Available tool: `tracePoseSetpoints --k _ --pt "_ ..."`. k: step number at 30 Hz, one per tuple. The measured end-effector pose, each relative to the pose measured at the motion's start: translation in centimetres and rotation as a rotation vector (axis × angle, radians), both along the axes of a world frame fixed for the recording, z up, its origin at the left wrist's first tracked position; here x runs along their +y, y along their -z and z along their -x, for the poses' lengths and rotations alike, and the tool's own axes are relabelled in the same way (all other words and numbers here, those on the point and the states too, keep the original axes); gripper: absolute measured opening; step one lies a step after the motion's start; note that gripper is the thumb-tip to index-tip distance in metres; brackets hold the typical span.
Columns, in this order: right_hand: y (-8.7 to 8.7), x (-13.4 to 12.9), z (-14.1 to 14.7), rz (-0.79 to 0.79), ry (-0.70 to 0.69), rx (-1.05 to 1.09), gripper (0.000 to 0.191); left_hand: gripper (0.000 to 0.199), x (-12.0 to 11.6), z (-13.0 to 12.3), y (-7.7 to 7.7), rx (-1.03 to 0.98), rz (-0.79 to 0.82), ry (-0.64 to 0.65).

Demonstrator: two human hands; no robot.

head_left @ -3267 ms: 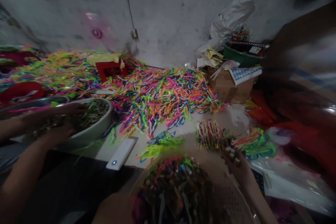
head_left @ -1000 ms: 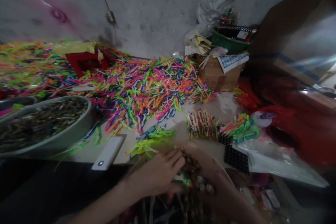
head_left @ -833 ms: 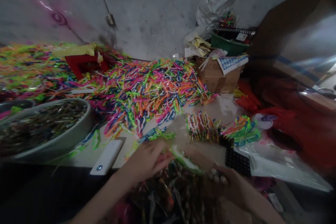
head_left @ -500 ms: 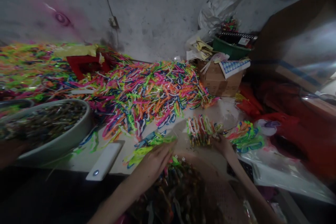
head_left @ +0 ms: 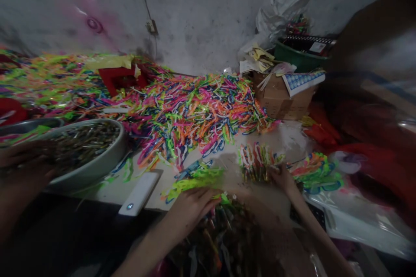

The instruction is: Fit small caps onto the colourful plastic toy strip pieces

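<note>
My left hand (head_left: 196,202) is over the near edge of the table, its fingers bent and close together, beside a small pile of yellow-green and blue strips (head_left: 198,177). Under its fingertips are bright strip ends at the top of a dark heap of strip pieces with brownish ends (head_left: 224,233) in my lap area. My right hand (head_left: 282,178) has its fingers pinched at the right end of a neat row of colourful strips with brown ends (head_left: 255,162). Blur hides what either hand grips. More green and orange strips (head_left: 320,175) lie right of my right hand.
A co-worker's hands (head_left: 29,160) are in a pale bowl (head_left: 121,147) of small brownish pieces. A large heap of coloured strips (head_left: 201,108) covers the table's back. Also there are a white flat bar (head_left: 141,192), a cardboard box (head_left: 282,101), a red stool (head_left: 121,78) and a pink fan (head_left: 94,25).
The view has swung slightly left, so things sit further right. The co-worker's hands have come further into view over the bowl. My left hand has drawn slightly nearer to the lap heap.
</note>
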State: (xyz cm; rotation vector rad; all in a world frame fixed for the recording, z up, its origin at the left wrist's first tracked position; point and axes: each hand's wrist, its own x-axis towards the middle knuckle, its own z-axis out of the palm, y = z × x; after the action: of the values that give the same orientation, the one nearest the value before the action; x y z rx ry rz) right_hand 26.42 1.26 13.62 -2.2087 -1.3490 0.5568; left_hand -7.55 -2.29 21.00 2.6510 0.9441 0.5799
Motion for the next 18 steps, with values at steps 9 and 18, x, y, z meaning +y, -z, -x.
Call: tracePoseSetpoints --k 9,18 --pt "-8.5 -10.4 9.8 -0.193 -0.551 0.094 0.022 0.032 -1.7 -2.1 -2.2 0.078 -0.009 0.133" --pt "-9.3 -12.1 11.2 -0.228 -0.553 0.049 0.025 0.01 -3.2 -2.2 -2.7 0.023 -0.217 0.128"
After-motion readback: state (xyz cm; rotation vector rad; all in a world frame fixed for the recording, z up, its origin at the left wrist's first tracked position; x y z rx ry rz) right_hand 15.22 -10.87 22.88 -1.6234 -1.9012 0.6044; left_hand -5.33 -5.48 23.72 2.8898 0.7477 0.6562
